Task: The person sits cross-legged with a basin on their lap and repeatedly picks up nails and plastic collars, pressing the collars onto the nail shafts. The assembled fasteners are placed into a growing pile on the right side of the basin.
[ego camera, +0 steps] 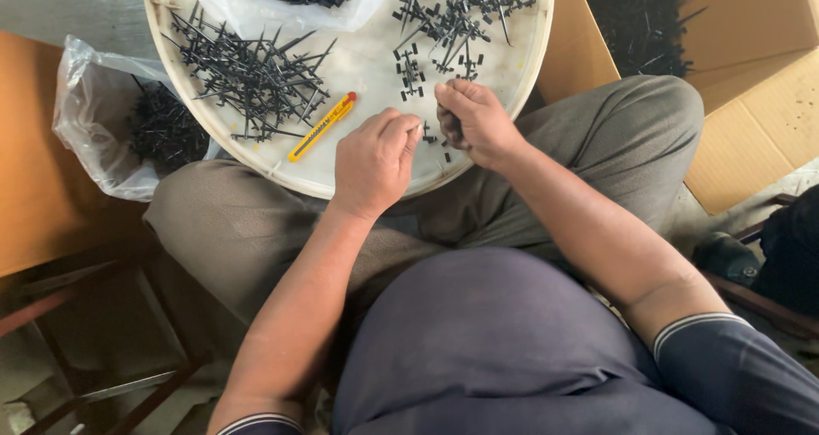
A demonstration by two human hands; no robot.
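Left hand (373, 162), right hand (474, 121): fisted over round white tray (358, 77), spiky black plastic sprues (247, 77).

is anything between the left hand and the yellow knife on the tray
Nothing visible. The left hand sits on the tray just right of the knife, with only bare tray between them. The pile of black parts lies beyond the knife.
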